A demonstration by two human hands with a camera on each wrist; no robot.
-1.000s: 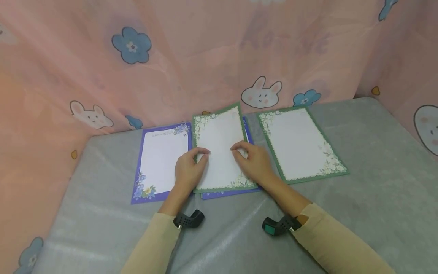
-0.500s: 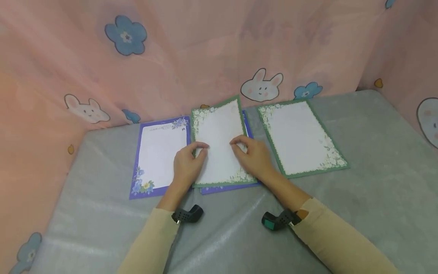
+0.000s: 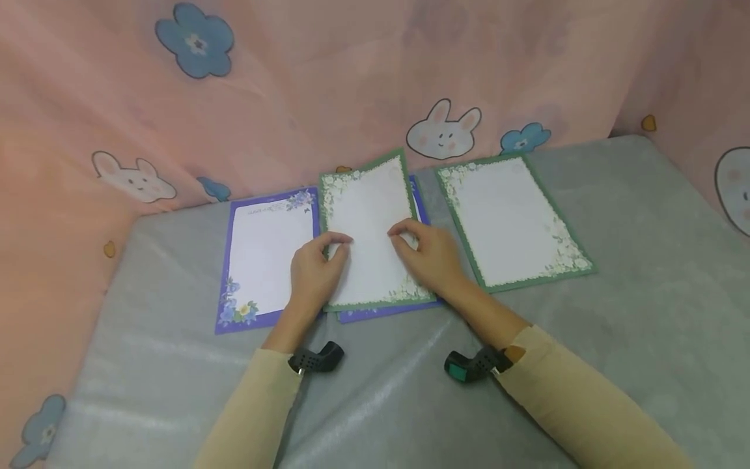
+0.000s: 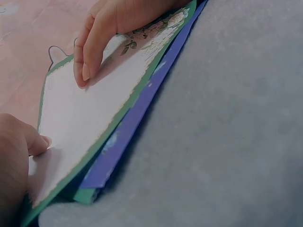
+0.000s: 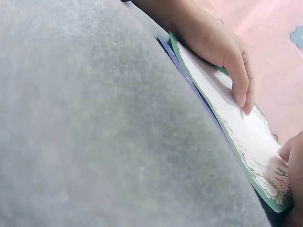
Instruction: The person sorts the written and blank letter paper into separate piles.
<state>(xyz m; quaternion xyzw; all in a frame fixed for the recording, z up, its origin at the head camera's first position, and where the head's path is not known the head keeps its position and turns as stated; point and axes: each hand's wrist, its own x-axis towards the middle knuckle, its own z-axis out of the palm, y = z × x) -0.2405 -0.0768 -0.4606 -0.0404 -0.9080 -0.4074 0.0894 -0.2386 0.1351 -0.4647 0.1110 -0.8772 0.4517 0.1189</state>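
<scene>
In the head view, a white sheet with a green floral border (image 3: 366, 218) lies on top of a purple-bordered sheet (image 3: 375, 313), whose edges stick out at the right and front. My left hand (image 3: 316, 270) rests over its left side, bent fingertips touching the white surface. My right hand (image 3: 430, 257) does the same from the right, thumb and forefinger tips close together. Both wrist views show fingers on the upper face of the sheet. A bit of green (image 4: 85, 195) peeks out beneath the purple edge in the left wrist view.
Left of the stack lies another purple-bordered sheet (image 3: 272, 260) with blue flowers. A second green-bordered sheet (image 3: 510, 228) lies to the right. Grey cloth (image 3: 381, 391) covers the table, and a pink curtain (image 3: 328, 78) with rabbits and flowers hangs behind.
The head view has tilted slightly, so everything sits higher in the picture. Both hands keep their places on the upper green-bordered sheet, and the sheets lie as before.
</scene>
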